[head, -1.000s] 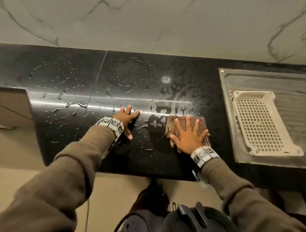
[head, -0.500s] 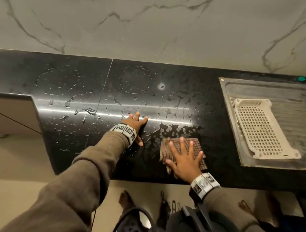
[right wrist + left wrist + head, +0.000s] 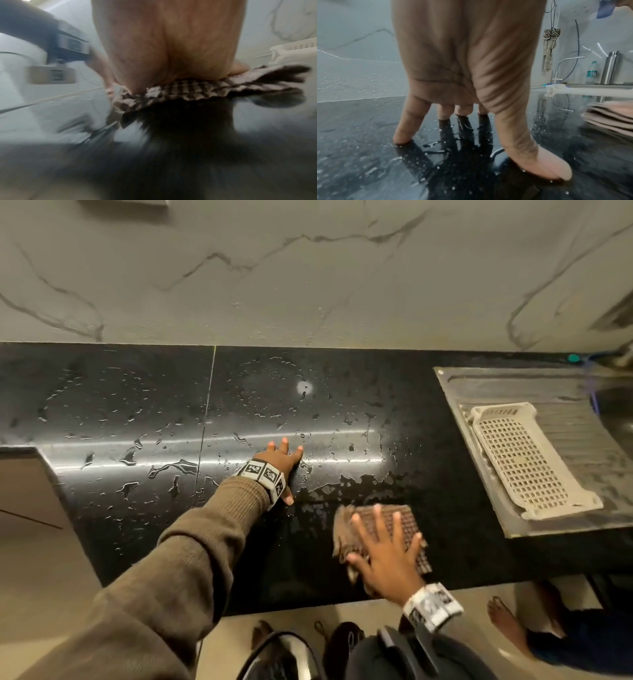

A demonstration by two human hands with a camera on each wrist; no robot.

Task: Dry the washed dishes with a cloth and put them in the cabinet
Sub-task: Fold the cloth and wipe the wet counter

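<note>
A brown checked cloth (image 3: 400, 520) lies folded on the wet black counter (image 3: 137, 412) near its front edge. My right hand (image 3: 383, 553) presses flat on the cloth with fingers spread. In the right wrist view the cloth (image 3: 197, 89) bunches under my palm (image 3: 171, 40). My left hand (image 3: 279, 462) rests on the counter to the cloth's upper left, fingers straight, holding nothing. The left wrist view shows its fingertips (image 3: 402, 136) touching the wet surface. No dishes are in view.
A white perforated plastic tray (image 3: 524, 460) lies on the steel sink drainboard (image 3: 479, 392) at the right. Water drops cover the counter's left and middle. A steel bottle (image 3: 609, 67), a plastic bottle and a tap stand beyond the sink. Bare feet show on the floor below.
My right hand has dragged the cloth toward the counter's front edge, leaving a wiped streak behind it. The left hand has stayed planted on the counter.
</note>
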